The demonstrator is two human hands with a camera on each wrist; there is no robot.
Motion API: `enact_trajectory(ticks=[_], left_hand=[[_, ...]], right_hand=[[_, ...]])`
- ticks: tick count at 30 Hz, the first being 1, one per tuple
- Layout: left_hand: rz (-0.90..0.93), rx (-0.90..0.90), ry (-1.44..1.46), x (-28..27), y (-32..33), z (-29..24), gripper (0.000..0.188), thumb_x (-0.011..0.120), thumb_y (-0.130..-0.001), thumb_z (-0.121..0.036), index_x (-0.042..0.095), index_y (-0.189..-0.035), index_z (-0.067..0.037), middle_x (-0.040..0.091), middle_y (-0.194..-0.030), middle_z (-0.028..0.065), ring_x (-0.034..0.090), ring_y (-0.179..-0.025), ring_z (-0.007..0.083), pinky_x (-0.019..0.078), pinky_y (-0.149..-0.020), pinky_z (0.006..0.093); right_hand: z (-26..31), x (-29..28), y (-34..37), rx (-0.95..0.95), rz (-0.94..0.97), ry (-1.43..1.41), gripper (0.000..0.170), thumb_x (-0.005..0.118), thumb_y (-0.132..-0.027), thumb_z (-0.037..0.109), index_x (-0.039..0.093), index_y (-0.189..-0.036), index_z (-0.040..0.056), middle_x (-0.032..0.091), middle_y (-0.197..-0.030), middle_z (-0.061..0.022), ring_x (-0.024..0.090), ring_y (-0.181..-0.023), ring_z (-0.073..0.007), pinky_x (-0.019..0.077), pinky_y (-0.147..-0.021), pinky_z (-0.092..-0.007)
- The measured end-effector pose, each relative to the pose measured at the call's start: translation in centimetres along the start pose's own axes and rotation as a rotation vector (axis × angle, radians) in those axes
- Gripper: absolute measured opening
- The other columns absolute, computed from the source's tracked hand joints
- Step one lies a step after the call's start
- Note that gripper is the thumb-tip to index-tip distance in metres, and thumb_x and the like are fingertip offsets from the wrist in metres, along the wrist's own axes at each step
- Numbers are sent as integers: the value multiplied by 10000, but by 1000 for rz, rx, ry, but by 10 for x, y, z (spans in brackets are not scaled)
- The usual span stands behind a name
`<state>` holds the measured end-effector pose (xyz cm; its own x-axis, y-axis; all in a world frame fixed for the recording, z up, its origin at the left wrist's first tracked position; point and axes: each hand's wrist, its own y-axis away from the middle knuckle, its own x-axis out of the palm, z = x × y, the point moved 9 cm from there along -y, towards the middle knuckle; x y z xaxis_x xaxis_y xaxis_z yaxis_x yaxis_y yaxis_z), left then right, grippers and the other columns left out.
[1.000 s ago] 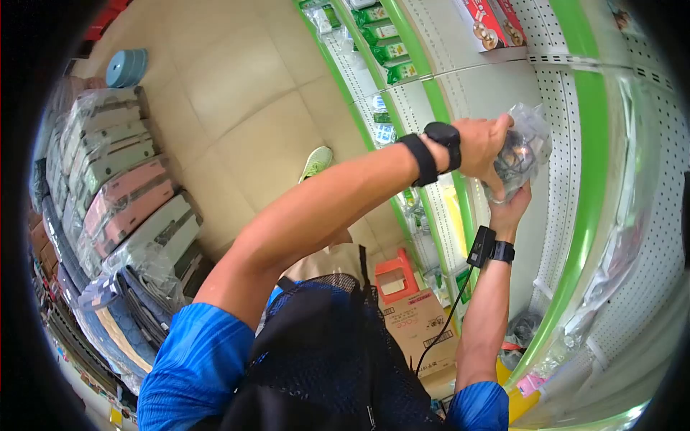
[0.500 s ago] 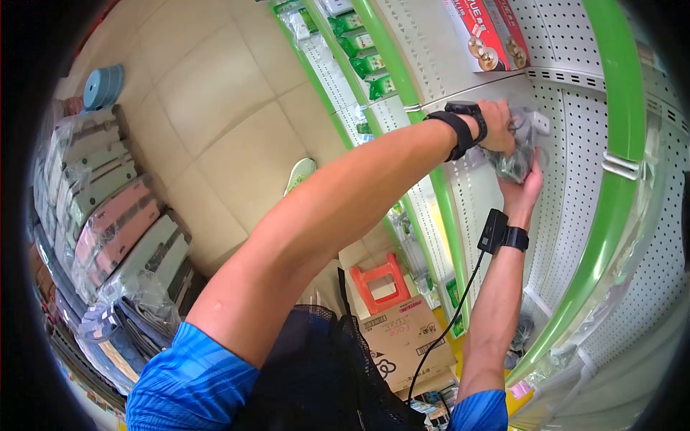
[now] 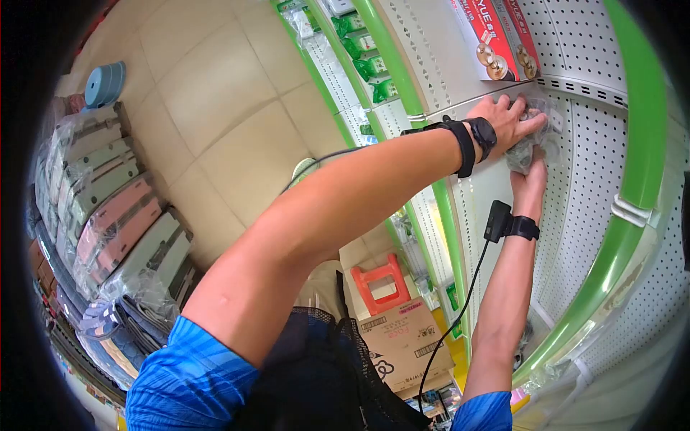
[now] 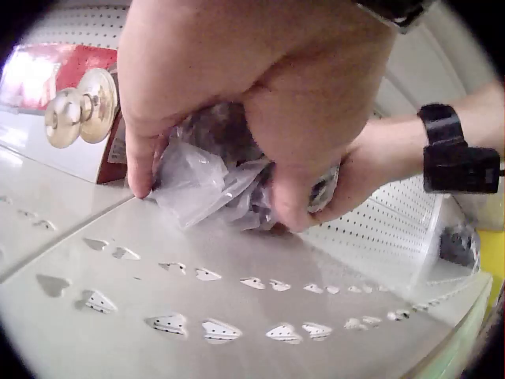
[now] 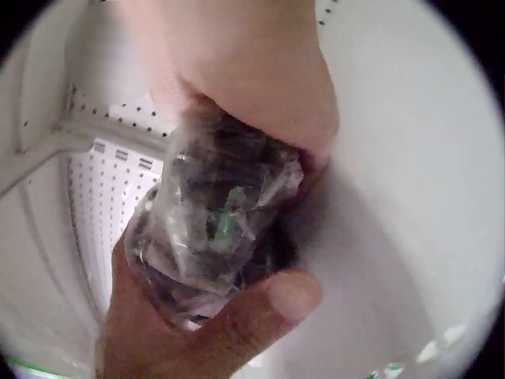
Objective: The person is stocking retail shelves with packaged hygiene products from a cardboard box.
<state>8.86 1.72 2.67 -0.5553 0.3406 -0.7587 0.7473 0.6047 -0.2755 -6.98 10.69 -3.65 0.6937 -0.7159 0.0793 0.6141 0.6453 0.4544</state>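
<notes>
A crinkled clear plastic bag with dark contents (image 3: 520,155) is at the white shelf, between both hands. From above, my left hand (image 3: 499,123) grips it with spread, bent fingers; in the left wrist view the fingertips reach down beside the bag (image 4: 209,185), close to the shelf surface. My right hand (image 3: 530,177) holds the bag's near side, and the right wrist view shows its thumb and palm (image 5: 181,339) around the lower end of the bag (image 5: 217,209). The contents are hard to make out, apart from a small green patch.
A red and white box with gold knobs pictured (image 3: 496,43) stands beyond the bag. Perforated panels (image 3: 589,151) and a green shelf edge (image 3: 643,108) lie to the right. Lower shelves hold green packs (image 3: 370,68). A red stool (image 3: 381,284) and carton (image 3: 406,341) are below.
The bag, held up in both hands earlier, has moved down and right to the shelf near the red box. The left hand has come over its top, fingers more spread.
</notes>
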Motion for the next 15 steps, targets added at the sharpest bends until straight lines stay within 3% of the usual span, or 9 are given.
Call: enact_trajectory(ticks=[1, 3, 4, 5, 7, 8, 11, 15], left_hand=[[-10, -17, -70, 0, -2, 0, 736, 602, -884, -264, 230, -1519, -263, 454, -1380, 213, 595, -1083, 343, 527, -842, 427], [23, -17, -122, 1, -3, -3, 718, 574, -898, -244, 221, -1522, -265, 452, -1386, 222, 605, -1056, 340, 533, -802, 414], [60, -15, -172, 6, -3, -5, 701, 547, -912, -223, 213, -1526, -266, 450, -1391, 230, 614, -1029, 337, 539, -763, 400], [58, -15, -169, 7, -3, -6, 701, 547, -912, -223, 213, -1526, -266, 450, -1391, 230, 614, -1029, 337, 539, -763, 400], [-32, -31, -195, 6, -4, -5, 729, 561, -905, -244, 191, -1532, -277, 451, -1397, 244, 622, -1017, 351, 537, -735, 388], [-31, -34, -197, 10, -6, -5, 729, 561, -905, -244, 191, -1532, -277, 451, -1397, 244, 622, -1017, 351, 537, -735, 388], [11, -86, -113, 10, -9, 0, 731, 560, -913, -256, 178, -1535, -280, 449, -1412, 242, 622, -1043, 343, 528, -772, 389], [53, -95, -106, 15, -15, 6, 757, 565, -924, -295, 140, -1551, -280, 435, -1442, 212, 617, -1086, 334, 507, -880, 427]], right_hand=[[-1, 1, 1, 0, 1, 3, 402, 511, -1008, 234, 499, -1296, -46, 594, -1250, -140, 585, -1131, -244, 476, -970, -393], [21, -10, 11, -231, -253, 525, 472, 529, -1004, 306, 491, -1283, -73, 574, -1274, -164, 576, -1132, -233, 461, -971, -385], [26, -5, 20, -258, -266, 515, 579, 537, -1002, 369, 444, -1326, -102, 498, -1367, -205, 515, -1215, -249, 410, -1024, -384], [23, 2, 30, -259, -268, 519, 579, 537, -1002, 369, 444, -1326, -102, 498, -1367, -205, 515, -1215, -249, 410, -1024, -384], [25, 19, 47, -395, -217, 409, 667, 539, -993, 439, 384, -1368, -91, 436, -1416, -159, 443, -1276, -231, 338, -1078, -334], [23, 26, 43, -468, 0, 511, 779, 529, -994, 460, 247, -1435, -116, 339, -1486, -190, 352, -1355, -249, 266, -1126, -340], [19, 40, 48, -472, 85, 704, 837, 516, -997, 471, 149, -1467, -116, 330, -1492, -215, 336, -1375, -264, 258, -1137, -349], [22, 44, 40, -352, 77, 700, 909, 529, -988, 481, 60, -1488, -115, 285, -1519, -236, 299, -1404, -270, 232, -1153, -358]])
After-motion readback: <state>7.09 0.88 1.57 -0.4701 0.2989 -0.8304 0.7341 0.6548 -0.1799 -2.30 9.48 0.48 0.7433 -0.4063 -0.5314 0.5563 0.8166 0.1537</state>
